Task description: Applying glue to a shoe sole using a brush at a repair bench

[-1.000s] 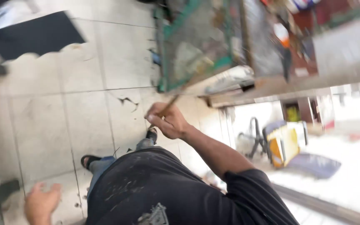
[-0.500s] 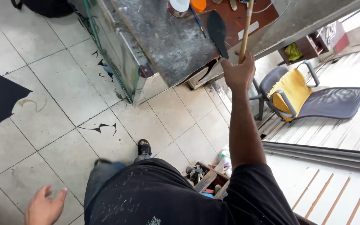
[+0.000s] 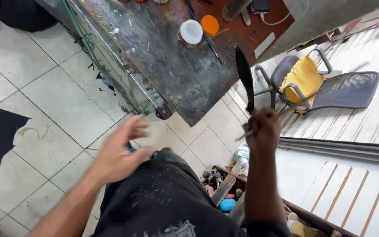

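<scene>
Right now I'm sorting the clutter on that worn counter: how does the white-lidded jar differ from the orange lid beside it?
The white-lidded jar is a whole container with a visible side wall, while the orange lid looks like a flat disc alone. The jar's top is white; the lid is orange. The jar appears larger. Both are round, and both sit on the counter away from the right hand.

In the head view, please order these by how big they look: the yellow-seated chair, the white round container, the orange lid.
1. yellow-seated chair, largest
2. white round container
3. orange lid, slightly smaller than the container; both lie on the worktable at similar distance.
</scene>
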